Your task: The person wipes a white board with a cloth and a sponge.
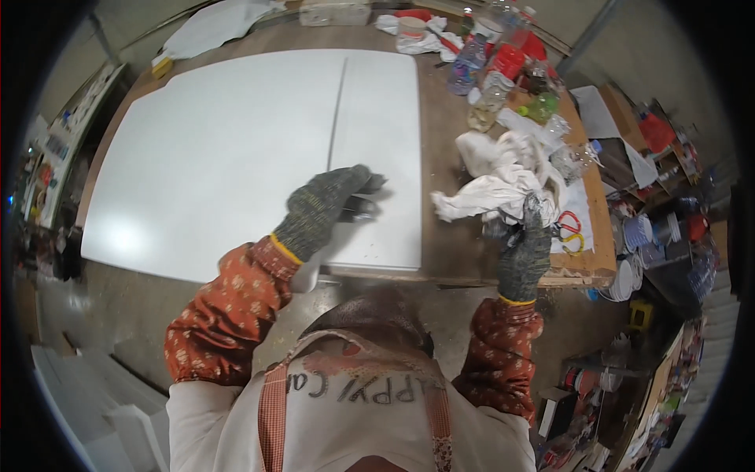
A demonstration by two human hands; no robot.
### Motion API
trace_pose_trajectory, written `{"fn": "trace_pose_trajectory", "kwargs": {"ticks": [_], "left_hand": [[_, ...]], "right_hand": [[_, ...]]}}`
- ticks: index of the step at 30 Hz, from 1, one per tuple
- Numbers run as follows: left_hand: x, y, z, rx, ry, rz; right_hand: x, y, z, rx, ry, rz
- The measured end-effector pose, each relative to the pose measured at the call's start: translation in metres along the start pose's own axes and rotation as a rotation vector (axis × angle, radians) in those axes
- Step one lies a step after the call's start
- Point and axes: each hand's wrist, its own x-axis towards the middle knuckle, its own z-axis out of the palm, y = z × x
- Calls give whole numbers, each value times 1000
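Observation:
A large glossy white panel (212, 149) lies flat on the table, with a narrower white panel (387, 118) along its right side and a thin dark line between them. My left hand (311, 212), in a dark grey knitted glove, is closed above the narrower panel near the line. Something small, dark and shiny shows under its fingers, too unclear to name. To the right of the panels, my right hand (525, 256), gloved the same way, grips a crumpled white cloth (503, 173). The cloth bunches up beyond the fingers and hides some of them.
Tools with red (569, 223) and yellow (574, 244) loop handles lie right of my right hand. Several plastic bottles (469, 63) crowd the table's far right corner. A yellow block (162, 66) sits at the far left. Cluttered shelves (661, 228) stand to the right.

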Motion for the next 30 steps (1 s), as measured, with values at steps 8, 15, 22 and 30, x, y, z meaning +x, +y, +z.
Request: {"fn": "trace_pose_trajectory", "kwargs": {"ticks": [8,15,22,30], "left_hand": [[61,43,45,521,126,845],[166,20,118,1083,81,776],[176,34,142,573,-12,526],[176,29,97,1153,98,391]], "right_hand": [[64,50,-11,805,-268,183],[103,103,-33,1326,-1028,580],[148,173,-32,1404,-888,615],[199,154,-60,1186,-1182,327]]}}
